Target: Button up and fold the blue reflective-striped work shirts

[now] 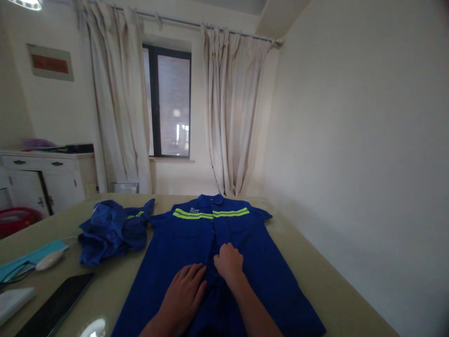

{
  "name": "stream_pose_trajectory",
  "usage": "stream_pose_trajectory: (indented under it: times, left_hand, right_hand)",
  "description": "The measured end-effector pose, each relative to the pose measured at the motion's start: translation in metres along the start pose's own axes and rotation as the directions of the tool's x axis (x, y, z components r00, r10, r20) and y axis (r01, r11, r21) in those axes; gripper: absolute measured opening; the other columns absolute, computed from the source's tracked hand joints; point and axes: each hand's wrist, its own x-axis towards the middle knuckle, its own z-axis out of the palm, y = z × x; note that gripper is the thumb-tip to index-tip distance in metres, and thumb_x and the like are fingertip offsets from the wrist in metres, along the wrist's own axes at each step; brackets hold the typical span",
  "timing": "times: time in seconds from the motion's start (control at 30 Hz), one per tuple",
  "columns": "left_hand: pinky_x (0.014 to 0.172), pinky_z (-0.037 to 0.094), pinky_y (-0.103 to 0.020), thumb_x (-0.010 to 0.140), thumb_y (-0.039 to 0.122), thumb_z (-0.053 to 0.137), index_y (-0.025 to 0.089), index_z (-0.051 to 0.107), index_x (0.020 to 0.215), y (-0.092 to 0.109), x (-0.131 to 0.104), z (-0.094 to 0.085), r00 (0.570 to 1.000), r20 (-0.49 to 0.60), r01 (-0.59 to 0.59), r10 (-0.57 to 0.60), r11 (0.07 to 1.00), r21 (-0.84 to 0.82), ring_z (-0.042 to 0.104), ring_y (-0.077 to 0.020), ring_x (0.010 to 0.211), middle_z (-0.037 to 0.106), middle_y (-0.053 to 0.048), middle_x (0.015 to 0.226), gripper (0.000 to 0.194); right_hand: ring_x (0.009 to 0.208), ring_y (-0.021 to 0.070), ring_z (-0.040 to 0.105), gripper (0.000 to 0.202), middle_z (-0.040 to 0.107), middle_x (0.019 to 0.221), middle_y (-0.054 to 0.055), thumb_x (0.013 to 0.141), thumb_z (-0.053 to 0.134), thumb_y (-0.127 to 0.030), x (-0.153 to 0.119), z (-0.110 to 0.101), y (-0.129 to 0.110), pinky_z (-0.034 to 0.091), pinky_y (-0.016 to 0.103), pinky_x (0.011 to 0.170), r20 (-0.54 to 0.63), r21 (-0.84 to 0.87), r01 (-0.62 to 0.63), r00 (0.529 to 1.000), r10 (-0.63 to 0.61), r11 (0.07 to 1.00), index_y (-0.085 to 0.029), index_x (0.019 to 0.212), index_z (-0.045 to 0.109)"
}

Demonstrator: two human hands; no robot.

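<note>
A blue short-sleeved work shirt (259,267) with yellow-green reflective stripes lies spread on the table, front side up, its collar toward the window. My left hand (185,290) rests flat on the shirt's front, fingers stretched out, beside the centre opening. Just across that opening, my right hand (229,262) is closed, its curled fingers gripping the cloth along the front edge. The fingertips of the right hand are partly hidden. Left of the shirt sits a crumpled blue garment (112,231) with a similar stripe, touching or nearly touching the sleeve.
On the table (329,276), to the left, lie a black phone or tablet (56,304), a white computer mouse (50,260), a light-blue face mask (35,257) and a white object (14,299). A wall (368,164) borders the right side. A white cabinet (63,175) stands far left.
</note>
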Motion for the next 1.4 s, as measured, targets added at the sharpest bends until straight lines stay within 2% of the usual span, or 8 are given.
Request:
stream_pose_trajectory:
  times: [0.23,0.4,0.67,0.9,1.0,1.17,1.3,1.4]
  left_hand:
    - [0.094,0.05,-0.048,0.103,0.025,0.034,0.026,0.06,0.136,0.023,0.056,-0.022,0.974,0.017,0.221,-0.227,0.961,0.166,0.064,-0.0292,0.113,0.069,-0.01,0.125,0.042]
    - [0.094,0.049,-0.039,0.095,0.01,0.043,0.019,0.071,0.109,0.021,0.094,-0.004,0.978,0.018,0.206,-0.21,0.971,0.125,0.062,-0.0271,0.111,0.065,-0.012,0.121,0.033]
    - [0.097,0.047,-0.038,0.091,0.01,0.049,0.018,0.07,0.114,-0.015,0.089,0.017,0.964,0.036,0.265,-0.263,0.941,-0.209,0.065,-0.0248,0.107,0.071,-0.009,0.112,0.032]
    - [0.094,0.052,-0.034,0.082,0.021,0.057,0.02,0.072,0.11,-0.036,0.094,0.016,0.951,0.045,0.259,-0.307,0.708,-0.658,0.069,-0.0219,0.101,0.072,-0.007,0.111,0.032]
    - [0.087,0.054,-0.035,0.081,0.024,0.058,0.02,0.073,0.095,-0.031,0.096,0.017,0.948,0.004,0.24,-0.319,0.703,-0.669,0.069,-0.0219,0.091,0.069,-0.007,0.106,0.021]
    - [0.097,0.049,-0.039,0.088,0.022,0.053,0.023,0.074,0.092,-0.009,0.096,0.016,0.962,-0.153,0.097,-0.225,0.811,-0.577,0.063,-0.0243,0.107,0.066,-0.008,0.115,0.021]
    - [0.097,0.047,-0.041,0.096,0.023,0.044,0.024,0.071,0.092,0.002,0.096,0.017,0.984,-0.14,0.028,-0.109,0.874,-0.486,0.063,-0.0236,0.098,0.071,-0.005,0.102,0.027]
    - [0.092,0.049,-0.039,0.096,0.021,0.043,0.024,0.069,0.104,0.004,0.096,0.02,0.98,-0.12,0.08,-0.162,0.859,-0.505,0.065,-0.0229,0.095,0.072,-0.005,0.099,0.028]
  right_hand:
    - [0.092,0.0246,0.071,0.022,0.072,0.098,0.008,0.091,0.053,-0.032,-0.004,0.012,0.025,0.046,0.03,0.072,0.005,0.183,-0.063,0.998,0.063,0.981,-0.021,0.087,0.072]
    - [0.082,0.0177,0.068,0.018,0.069,0.091,0.003,0.091,0.057,-0.028,-0.004,0.011,0.03,0.041,0.025,0.068,-0.06,0.314,0.015,0.998,0.004,0.949,-0.023,0.079,0.069]
    - [0.09,0.0198,0.069,0.014,0.069,0.095,0.004,0.082,0.062,-0.011,-0.007,0.006,0.025,0.046,0.026,0.079,-0.149,0.393,0.109,0.987,-0.054,0.913,-0.021,0.086,0.072]
    - [0.083,0.0198,0.069,0.017,0.071,0.091,0.005,0.077,0.063,-0.01,-0.004,0.007,0.029,0.05,0.025,0.077,-0.177,0.577,0.124,0.984,-0.025,0.808,-0.02,0.085,0.074]
    - [0.084,0.0206,0.07,0.017,0.072,0.093,0.006,0.075,0.065,-0.013,0.0,0.012,0.034,0.051,0.026,0.077,-0.173,0.659,0.131,0.985,-0.021,0.741,-0.019,0.088,0.074]
    - [0.079,0.0203,0.068,0.014,0.07,0.087,0.004,0.073,0.062,-0.014,0.005,0.018,0.039,0.049,0.027,0.073,-0.141,0.661,0.094,0.99,0.0,0.744,-0.019,0.082,0.072]
    - [0.079,0.0204,0.066,0.011,0.069,0.081,0.003,0.08,0.058,-0.02,0.005,0.016,0.035,0.047,0.027,0.073,-0.127,0.663,0.094,0.992,-0.013,0.743,-0.02,0.077,0.069]
    - [0.078,0.0204,0.065,0.018,0.07,0.08,0.003,0.086,0.057,-0.028,0.004,0.016,0.031,0.045,0.028,0.072,-0.137,0.668,0.133,0.989,-0.054,0.733,-0.02,0.078,0.07]
